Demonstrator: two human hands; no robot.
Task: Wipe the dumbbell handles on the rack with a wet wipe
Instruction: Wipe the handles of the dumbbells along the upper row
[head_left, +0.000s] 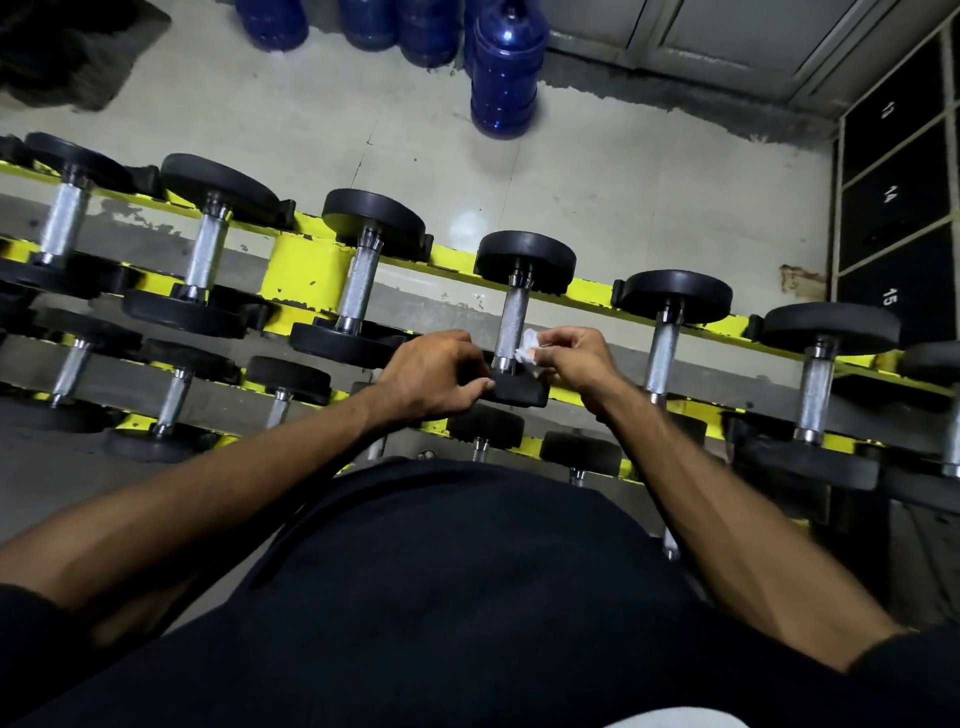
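At the centre of the frame the dumbbell handle lies on the yellow rack with its long axis running up the picture, tilted slightly right, from the near plate to the far one. The right hand, the nearer one, comes in from the right and pinches the wet wipe in bent fingers against the right side of the handle's lower end, so the stroke to make runs up along the axis. The left hand, just left of the handle, curls onto the near plate, apparently gripping it to steady it.
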